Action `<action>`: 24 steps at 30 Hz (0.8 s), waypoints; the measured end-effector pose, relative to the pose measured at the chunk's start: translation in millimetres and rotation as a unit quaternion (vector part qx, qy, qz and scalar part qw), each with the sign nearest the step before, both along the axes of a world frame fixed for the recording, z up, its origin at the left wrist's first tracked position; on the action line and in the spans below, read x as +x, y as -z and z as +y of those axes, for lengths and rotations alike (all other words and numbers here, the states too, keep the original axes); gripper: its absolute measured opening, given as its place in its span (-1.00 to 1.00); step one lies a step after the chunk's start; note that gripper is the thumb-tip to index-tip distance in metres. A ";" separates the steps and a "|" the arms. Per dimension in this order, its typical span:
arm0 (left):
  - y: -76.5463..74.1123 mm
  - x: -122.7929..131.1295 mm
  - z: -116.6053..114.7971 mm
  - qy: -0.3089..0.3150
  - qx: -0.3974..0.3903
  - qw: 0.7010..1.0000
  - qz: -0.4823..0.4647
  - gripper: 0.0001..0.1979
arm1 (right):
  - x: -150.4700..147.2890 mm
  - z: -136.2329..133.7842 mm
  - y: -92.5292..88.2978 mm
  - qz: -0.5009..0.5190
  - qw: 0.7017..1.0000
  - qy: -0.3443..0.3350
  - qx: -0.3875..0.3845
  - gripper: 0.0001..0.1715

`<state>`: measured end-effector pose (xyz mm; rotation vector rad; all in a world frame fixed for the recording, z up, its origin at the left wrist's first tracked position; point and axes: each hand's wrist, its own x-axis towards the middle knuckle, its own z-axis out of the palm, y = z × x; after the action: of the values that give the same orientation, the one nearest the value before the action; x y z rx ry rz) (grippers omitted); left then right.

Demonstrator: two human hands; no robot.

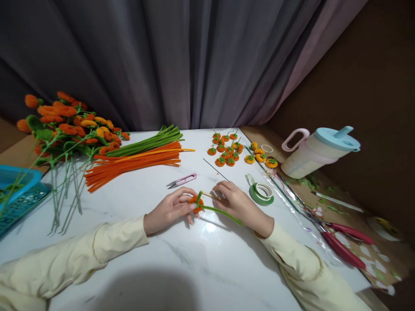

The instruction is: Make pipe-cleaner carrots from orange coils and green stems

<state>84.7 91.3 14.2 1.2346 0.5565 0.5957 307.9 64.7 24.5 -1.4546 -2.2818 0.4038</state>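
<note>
My left hand (170,210) pinches a small orange fuzzy pipe-cleaner ball (193,201), which looks like a persimmon, between thumb and fingers. A green pipe cleaner (222,211) is bent across its top; one short end stands up and the long end reaches right, passing below my right hand (238,202). The fingers of that hand are closed on a thin wooden stick (210,196), whose tip points left to the upright green end. Whether tip and pipe cleaner touch, I cannot tell. Just beyond my left hand lie pink-handled thread snips (183,179).
Orange pipe cleaners (139,166) and green pipe cleaners (149,141) lie behind. Several finished orange pieces (227,151) sit back right, near green tape (261,194). Stemmed orange flowers (65,116) and a blue basket (22,190) are left; pliers (343,248) and a tumbler (316,151) right.
</note>
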 end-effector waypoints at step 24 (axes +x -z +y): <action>4.9 -3.6 -4.0 -0.042 0.094 0.994 -0.045 -0.77 | 14.9 0.8 -0.9 -0.006 0.997 0.042 -0.059 -0.79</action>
<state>81.0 87.3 9.2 1.3585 0.4860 0.7856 322.7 65.5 25.4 -1.6087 -2.2306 0.5125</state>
